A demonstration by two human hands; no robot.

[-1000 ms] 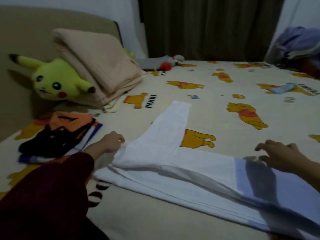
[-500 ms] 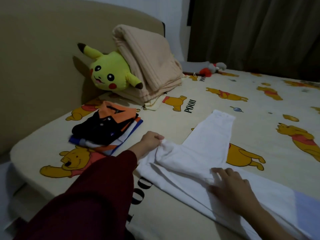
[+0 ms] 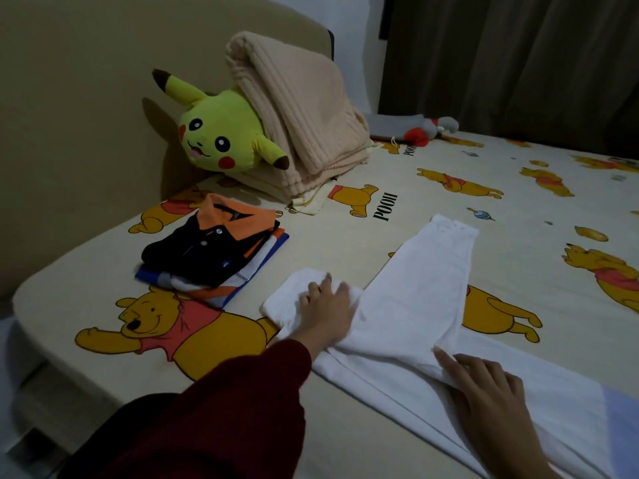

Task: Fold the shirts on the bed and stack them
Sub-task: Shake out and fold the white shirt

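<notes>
Left hand: we are pressing our left hand (image 3: 325, 307), fingers flat and relaxed, on the collar end of the white shirt (image 3: 408, 316).
Right hand: we are resting our right hand (image 3: 484, 385) flat on the shirt's body, gripping nothing.
Shirt: it is lying across the bed (image 3: 345, 426), one sleeve (image 3: 435, 257) angling away.
Stack: the folded shirts (image 3: 211, 257) are sitting just beside our left hand.
Risk: we are judging that the sleeve could bunch or the layers slide if either palm lifts unevenly.
</notes>
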